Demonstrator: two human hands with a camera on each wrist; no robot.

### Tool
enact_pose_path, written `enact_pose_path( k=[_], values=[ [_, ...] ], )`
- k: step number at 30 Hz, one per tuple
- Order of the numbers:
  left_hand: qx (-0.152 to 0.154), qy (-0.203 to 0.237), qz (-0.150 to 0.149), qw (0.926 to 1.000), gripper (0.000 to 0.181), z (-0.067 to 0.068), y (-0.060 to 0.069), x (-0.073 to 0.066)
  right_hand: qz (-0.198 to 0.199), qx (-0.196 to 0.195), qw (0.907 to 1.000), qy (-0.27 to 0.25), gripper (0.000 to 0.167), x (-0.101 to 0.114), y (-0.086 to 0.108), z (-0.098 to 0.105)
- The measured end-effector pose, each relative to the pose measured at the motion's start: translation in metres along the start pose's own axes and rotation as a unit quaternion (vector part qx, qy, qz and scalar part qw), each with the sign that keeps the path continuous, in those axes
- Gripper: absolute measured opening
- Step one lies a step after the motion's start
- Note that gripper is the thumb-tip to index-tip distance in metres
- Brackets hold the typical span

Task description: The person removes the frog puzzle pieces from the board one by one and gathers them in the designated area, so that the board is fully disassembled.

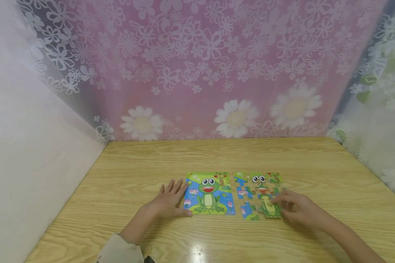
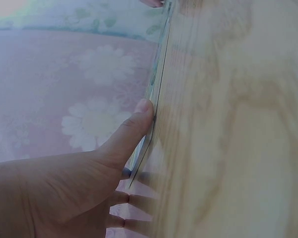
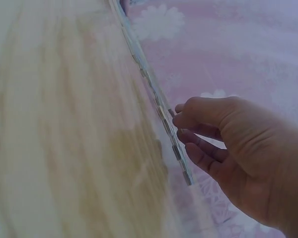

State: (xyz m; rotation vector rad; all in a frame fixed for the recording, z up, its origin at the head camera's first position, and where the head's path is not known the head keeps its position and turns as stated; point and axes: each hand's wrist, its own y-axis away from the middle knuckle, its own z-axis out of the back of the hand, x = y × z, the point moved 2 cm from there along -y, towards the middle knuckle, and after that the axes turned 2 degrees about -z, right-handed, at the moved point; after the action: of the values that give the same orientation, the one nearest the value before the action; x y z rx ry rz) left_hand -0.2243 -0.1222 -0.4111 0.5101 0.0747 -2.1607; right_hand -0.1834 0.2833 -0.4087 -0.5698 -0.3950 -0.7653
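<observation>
On the table lies a whole frog picture board (image 1: 209, 193), blue and green. My left hand (image 1: 169, 201) rests at its left side, fingers spread, with the thumb along the near edge; the left wrist view shows that thumb (image 2: 131, 129) touching the thin edge. To the right, a second frog picture lies as separate jigsaw pieces (image 1: 247, 211) with gaps between them. My right hand (image 1: 297, 210) is at their right side, fingers curled, pinching a puzzle piece (image 1: 270, 210) with the frog's belly. In the right wrist view the fingertips (image 3: 181, 120) hide most of that piece.
The wooden table (image 1: 151, 157) carries both pictures near its middle. A pink flowered curtain (image 1: 184, 73) hangs behind its far edge. A white sheet (image 1: 36, 128) stands on the left, and a pale floral cloth (image 1: 378, 109) is on the right.
</observation>
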Motion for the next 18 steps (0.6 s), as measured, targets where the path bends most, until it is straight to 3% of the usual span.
enact_pose_path(
  k=[7,18],
  values=[
    [0.000,-0.003,-0.001,1.0000,0.095,-0.0015,-0.0006,0.0021,-0.038,0.038,0.9979,-0.036,0.030,-0.0067,0.0062,-0.0012],
    [0.000,-0.002,-0.002,1.0000,0.094,0.0006,0.0006,-0.0007,-0.045,0.045,0.9967,-0.049,0.027,-0.0074,0.0061,-0.0021]
  ],
)
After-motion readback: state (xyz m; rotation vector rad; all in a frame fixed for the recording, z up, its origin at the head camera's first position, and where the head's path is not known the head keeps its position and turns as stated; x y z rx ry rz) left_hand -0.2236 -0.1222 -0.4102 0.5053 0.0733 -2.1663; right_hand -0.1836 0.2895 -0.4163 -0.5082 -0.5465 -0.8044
